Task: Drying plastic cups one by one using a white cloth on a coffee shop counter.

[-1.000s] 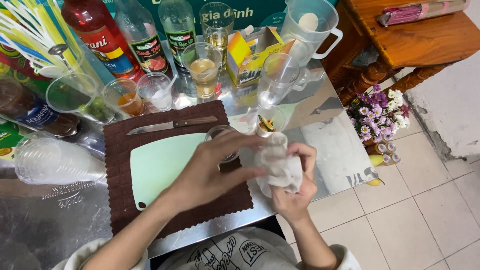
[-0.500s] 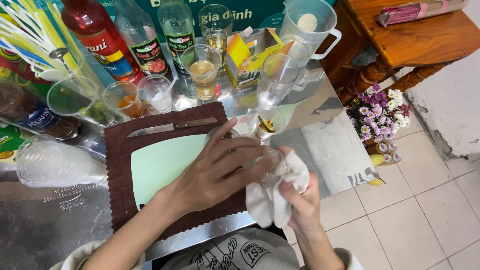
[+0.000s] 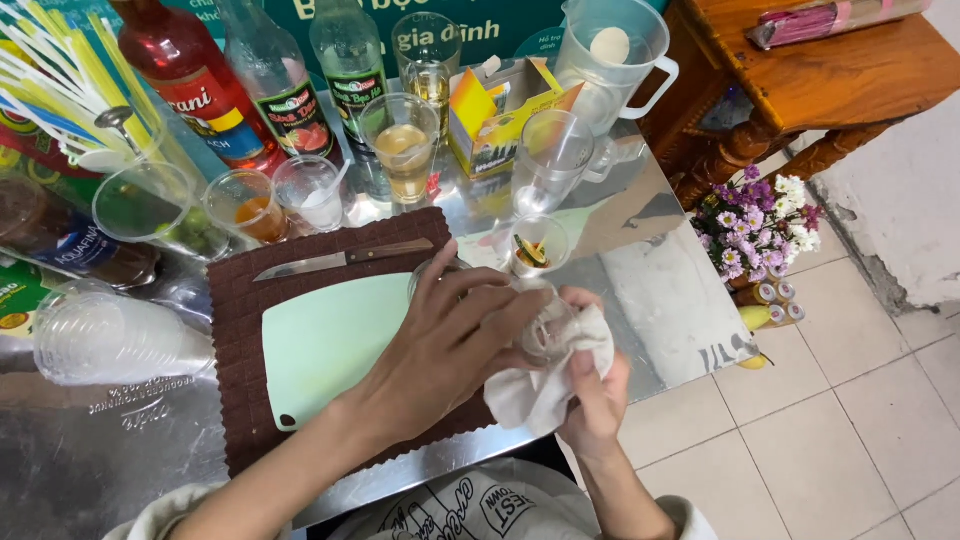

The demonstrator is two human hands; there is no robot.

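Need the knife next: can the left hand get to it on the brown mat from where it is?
Probably yes, once it lets go. The left hand grips a small glass that the right hand wipes with a white cloth. The knife lies uncovered beyond the green cutting board, nothing between.

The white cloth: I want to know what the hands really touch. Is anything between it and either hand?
Nothing visible: the right hand cups the white cloth directly, while the left hand grips a small glass against it.
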